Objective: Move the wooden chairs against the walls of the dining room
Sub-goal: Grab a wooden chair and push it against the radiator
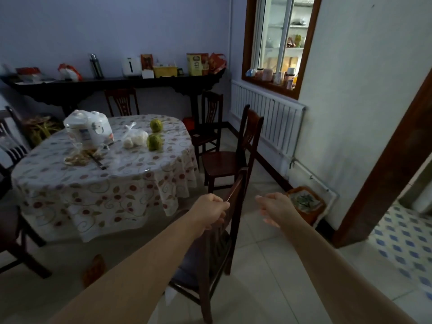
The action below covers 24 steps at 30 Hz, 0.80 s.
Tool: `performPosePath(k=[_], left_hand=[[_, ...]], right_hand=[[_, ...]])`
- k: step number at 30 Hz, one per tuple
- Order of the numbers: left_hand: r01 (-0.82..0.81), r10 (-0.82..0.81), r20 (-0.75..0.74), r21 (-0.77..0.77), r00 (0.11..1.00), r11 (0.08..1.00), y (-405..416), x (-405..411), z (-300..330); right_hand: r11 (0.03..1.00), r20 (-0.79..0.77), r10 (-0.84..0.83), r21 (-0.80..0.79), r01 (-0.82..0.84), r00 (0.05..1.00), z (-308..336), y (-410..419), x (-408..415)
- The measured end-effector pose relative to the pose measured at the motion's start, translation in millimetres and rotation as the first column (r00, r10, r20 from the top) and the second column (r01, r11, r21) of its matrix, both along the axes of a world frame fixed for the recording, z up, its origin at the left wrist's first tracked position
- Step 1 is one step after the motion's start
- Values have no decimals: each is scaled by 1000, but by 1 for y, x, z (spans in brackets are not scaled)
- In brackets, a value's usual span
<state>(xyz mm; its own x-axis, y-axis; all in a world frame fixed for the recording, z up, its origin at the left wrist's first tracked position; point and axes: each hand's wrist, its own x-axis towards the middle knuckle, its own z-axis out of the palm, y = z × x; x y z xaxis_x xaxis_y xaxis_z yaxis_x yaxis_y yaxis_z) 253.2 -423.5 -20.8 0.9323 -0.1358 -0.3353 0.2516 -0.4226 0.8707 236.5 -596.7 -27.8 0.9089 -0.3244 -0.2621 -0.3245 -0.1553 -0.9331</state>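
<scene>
A dark wooden chair (210, 256) stands right in front of me, its back toward me. My left hand (211, 210) is shut on the top rail of that chair's back. To the right of the rail, my right hand (274, 208) hovers with fingers loosely curled and holds nothing. A second wooden chair (228, 160) stands beyond it, between the table and the radiator. A third chair (208, 127) is at the table's far right, and another (122, 100) stands behind the table. Parts of more chairs (11, 141) show at the left edge.
A round table with a floral cloth (105, 181) carries a rice cooker (87, 128), bags and two green fruits. A white radiator (266, 115) lines the right wall under a window. A small stool (305, 203) sits by the wall. A doorway (402, 220) opens at right.
</scene>
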Motion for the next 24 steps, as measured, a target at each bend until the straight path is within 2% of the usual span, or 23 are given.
performPosePath(k=[12, 18, 24], left_hand=[[-18, 16, -30, -74, 999, 997, -99, 205, -10], [17, -17, -4, -38, 1000, 999, -152, 298, -2], [-21, 21, -14, 1, 1000, 1000, -214, 400, -12]], right_hand=[[1000, -63, 27, 8, -27, 998, -17, -92, 195], [997, -43, 2, -82, -6, 999, -4, -140, 289], [998, -39, 39, -38, -40, 998, -9, -208, 399]])
